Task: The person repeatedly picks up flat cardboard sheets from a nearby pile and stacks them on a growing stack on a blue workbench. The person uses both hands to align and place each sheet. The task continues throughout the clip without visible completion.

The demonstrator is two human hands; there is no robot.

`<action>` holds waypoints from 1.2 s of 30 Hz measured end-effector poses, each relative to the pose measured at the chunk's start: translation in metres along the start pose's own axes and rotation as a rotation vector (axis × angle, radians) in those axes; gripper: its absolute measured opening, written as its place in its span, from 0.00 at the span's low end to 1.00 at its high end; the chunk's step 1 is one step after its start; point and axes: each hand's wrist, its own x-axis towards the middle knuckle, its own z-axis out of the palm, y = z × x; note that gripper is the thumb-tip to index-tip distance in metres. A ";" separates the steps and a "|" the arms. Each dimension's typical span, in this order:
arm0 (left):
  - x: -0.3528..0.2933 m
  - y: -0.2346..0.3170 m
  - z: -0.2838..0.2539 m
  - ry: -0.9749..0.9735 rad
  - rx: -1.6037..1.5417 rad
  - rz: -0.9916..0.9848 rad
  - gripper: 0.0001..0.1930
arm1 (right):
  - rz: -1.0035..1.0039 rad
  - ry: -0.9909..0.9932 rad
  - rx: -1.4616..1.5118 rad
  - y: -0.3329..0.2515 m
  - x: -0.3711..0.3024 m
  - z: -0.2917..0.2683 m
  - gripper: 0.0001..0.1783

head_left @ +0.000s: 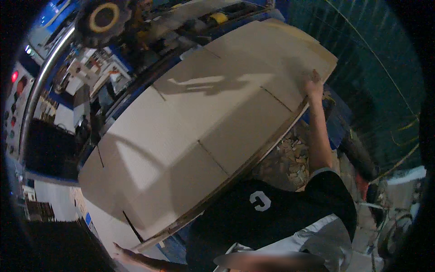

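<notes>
A large tan cardboard sheet (181, 118) stretches slantwise across the view, from lower left to upper right. Short dark slots run in from both of its long edges. At its far right end, my right hand (313, 87) grips the near edge, with fingers showing over the top face. My left hand (129, 256) is at the near left corner of the cardboard, thumb stretched out; its other fingers are mostly hidden. Shadows fall over the middle of the sheet.
Behind the sheet stands a machine with a dark toothed wheel (103, 18) and a curved metal rail (45, 68). A control panel with a red light (15, 76) is at far left. Cardboard scraps (292, 158) lie below the near edge. A green corrugated wall (362, 59) rises at right.
</notes>
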 end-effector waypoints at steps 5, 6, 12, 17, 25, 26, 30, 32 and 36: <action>0.009 0.024 -0.047 0.105 -1.388 -0.304 0.25 | 0.003 0.268 0.885 -0.026 0.025 -0.011 0.24; 0.011 0.024 -0.047 0.043 -1.392 -0.285 0.24 | -0.030 0.232 1.127 -0.033 0.035 -0.017 0.23; 0.023 0.032 -0.016 -0.364 -1.263 -0.272 0.20 | 0.124 -0.144 1.062 -0.085 0.042 -0.113 0.28; -0.056 0.049 -0.050 -0.359 -1.107 -0.184 0.16 | -0.133 -0.164 0.111 -0.119 -0.087 -0.178 0.20; -0.130 0.161 -0.063 -0.684 -0.289 1.165 0.26 | -1.297 -0.884 0.493 -0.147 -0.148 -0.120 0.12; -0.132 0.170 -0.063 -0.702 -0.227 1.206 0.26 | -1.288 -0.902 0.498 -0.152 -0.146 -0.118 0.14; -0.129 0.180 -0.061 -0.751 -0.141 1.233 0.23 | -1.353 -0.882 0.518 -0.166 -0.135 -0.109 0.18; -0.125 0.180 -0.056 -0.730 -0.150 1.249 0.24 | -1.388 -0.930 0.468 -0.169 -0.130 -0.100 0.18; -0.115 0.180 -0.043 -0.729 -0.141 1.253 0.24 | -1.484 -0.913 0.468 -0.168 -0.120 -0.083 0.18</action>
